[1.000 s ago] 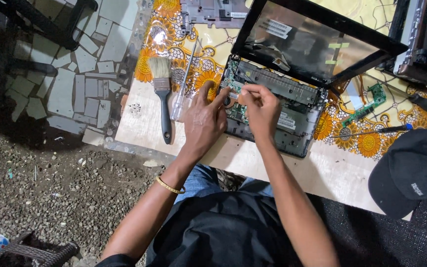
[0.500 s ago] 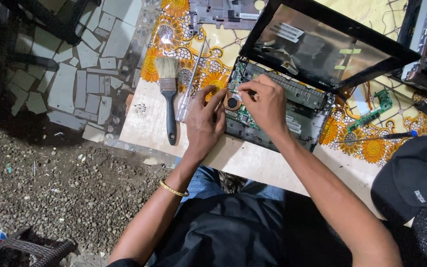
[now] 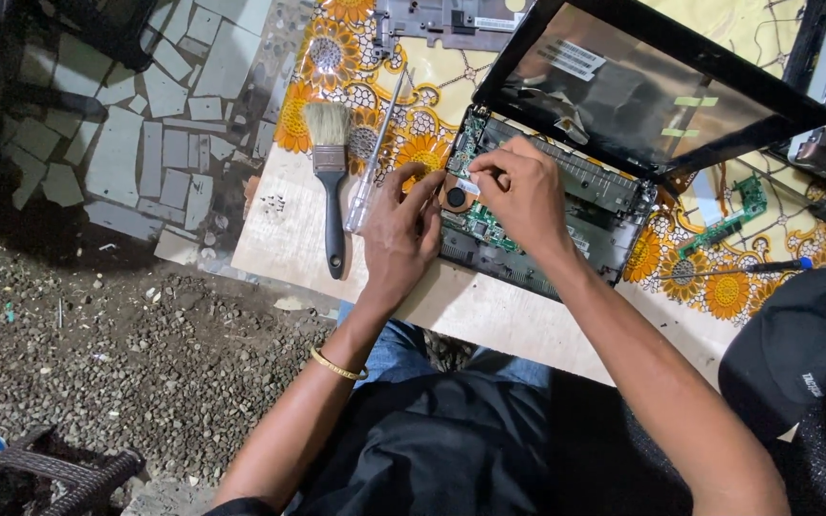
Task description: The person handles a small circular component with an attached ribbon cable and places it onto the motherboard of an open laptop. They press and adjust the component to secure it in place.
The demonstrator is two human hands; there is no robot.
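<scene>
- Green motherboard [image 3: 485,222] of an opened laptop [image 3: 566,205] is under both hands; the base has no keyboard cover and sits on the board table [image 3: 489,315], lid screen [image 3: 642,91] tilted up behind it.
- Right hand [image 3: 520,191]: fingers curled narrow, pinched on something small at the board's left end; can't tell what it is.
- Left hand [image 3: 400,234]: fingers half spread, tips touching the laptop's left edge just beside the round copper-coloured fan [image 3: 455,196]. Holding nothing visible. Gold bangle [image 3: 336,366] on that wrist.
- Just left of the left hand: clear-handled screwdriver [image 3: 367,177], then a paintbrush [image 3: 329,182] with black handle, both flat on the table.
- Sunflower-print cloth [image 3: 356,72] under the far half of the work area.
- Right of laptop: loose small green circuit board [image 3: 733,215], blue-tipped screwdriver [image 3: 752,269], black cap [image 3: 800,349] at table edge.
- Top: removed grey laptop cover [image 3: 446,21].
</scene>
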